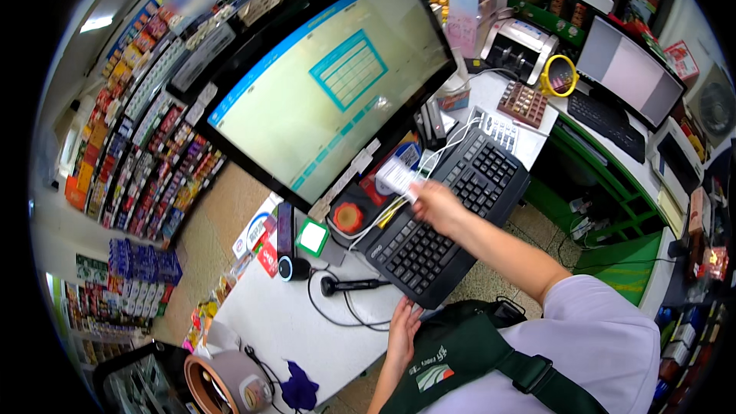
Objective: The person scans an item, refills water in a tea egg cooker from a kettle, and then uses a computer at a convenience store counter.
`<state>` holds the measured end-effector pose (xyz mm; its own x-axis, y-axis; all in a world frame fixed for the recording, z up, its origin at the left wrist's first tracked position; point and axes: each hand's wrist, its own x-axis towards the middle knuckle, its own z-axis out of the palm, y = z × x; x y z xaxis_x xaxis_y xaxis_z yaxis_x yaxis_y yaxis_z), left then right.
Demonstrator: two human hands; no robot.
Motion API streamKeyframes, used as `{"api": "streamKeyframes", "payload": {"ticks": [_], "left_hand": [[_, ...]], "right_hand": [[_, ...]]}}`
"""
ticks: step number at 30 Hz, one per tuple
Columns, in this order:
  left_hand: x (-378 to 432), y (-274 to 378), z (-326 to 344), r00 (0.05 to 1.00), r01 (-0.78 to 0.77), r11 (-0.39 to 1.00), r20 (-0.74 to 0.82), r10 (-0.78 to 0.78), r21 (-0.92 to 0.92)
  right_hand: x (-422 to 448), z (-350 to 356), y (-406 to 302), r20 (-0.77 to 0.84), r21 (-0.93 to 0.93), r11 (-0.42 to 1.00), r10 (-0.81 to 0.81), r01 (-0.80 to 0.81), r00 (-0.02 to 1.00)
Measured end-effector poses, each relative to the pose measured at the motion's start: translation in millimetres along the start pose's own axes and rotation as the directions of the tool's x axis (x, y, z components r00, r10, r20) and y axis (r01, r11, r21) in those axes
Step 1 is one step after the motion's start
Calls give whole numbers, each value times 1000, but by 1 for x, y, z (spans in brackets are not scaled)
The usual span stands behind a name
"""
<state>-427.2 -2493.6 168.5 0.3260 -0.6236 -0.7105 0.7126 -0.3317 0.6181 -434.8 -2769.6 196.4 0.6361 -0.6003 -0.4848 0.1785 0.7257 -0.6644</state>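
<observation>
My right hand (440, 207) reaches over the black computer keyboard (422, 261) and holds a small white paper slip (395, 176) with print on it. My left hand (405, 319) rests at the keyboard's lower left corner by the counter's edge, its fingers apart, holding nothing that I can see. A large monitor (339, 80) stands behind the keyboard, its screen lit. White cables run between the keyboard and the monitor. A black handheld barcode scanner (353, 286) lies on the white counter (345, 351) to the left, its cable looped beside it.
A grey rice cooker (238, 382) and a dark purple cloth (299, 385) are at the lower left. Snack shelves (155, 144) stand beyond. At the right are a banknote counter (517, 46), a coin tray (522, 104), a calculator (499, 129) and a second monitor (627, 69).
</observation>
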Motion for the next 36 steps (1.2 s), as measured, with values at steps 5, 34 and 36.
{"api": "streamKeyframes", "payload": {"ticks": [5, 34, 36], "left_hand": [[1, -3, 1, 1000, -10, 1000, -11, 10, -6], [11, 9, 7, 999, 14, 998, -28, -15, -54], [12, 5, 3, 1000, 4, 999, -25, -5, -41]], "right_hand": [[71, -77, -134, -328, -240, 822, -569, 516, 754], [17, -294, -151, -532, -564, 710, -703, 422, 472], [-30, -359, -98, -645, -558, 765, -643, 321, 413]]}}
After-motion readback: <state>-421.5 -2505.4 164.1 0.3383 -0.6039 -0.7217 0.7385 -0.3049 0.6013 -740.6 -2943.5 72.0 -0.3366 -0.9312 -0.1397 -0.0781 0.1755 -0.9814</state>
